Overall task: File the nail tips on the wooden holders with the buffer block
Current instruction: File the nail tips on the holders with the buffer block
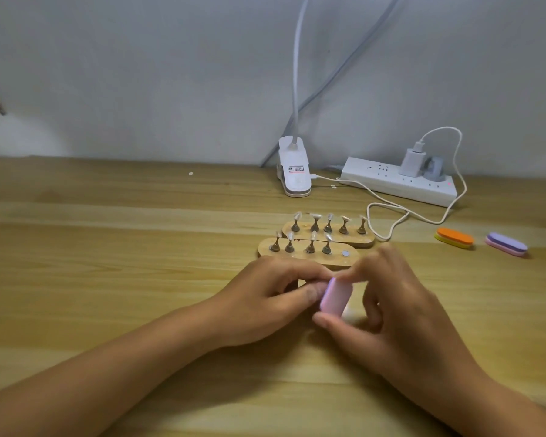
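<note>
A: Step in hand?

B: Filing itself, it's judged. The pink buffer block is clamped by the right hand, w/ the thumb at the near end and fingertips at the far end. It's held tilted above the table, just in front of the near wooden holder.

A: Left hand?

B: The left hand is curled, thumb & index brought together right at the block's upper-left edge. What's pinched there can't be told, as it's hidden by the fingers. One spot on the near holder is bare and only a metal disc shows. So prob. that stand w/ its nail tip is being held vs. the block.

A: The rest?

B: Four tips are seen standing on the near holder, five on the far holder. Whether any are filed can't be made out.

A: Next move?

B: Short, light strokes are called for, w/ the block laid flat on the tip's edge. The tip must be gripped firmly so it isn't flicked out. Then it's to be set on the disc & another stand taken.
</note>
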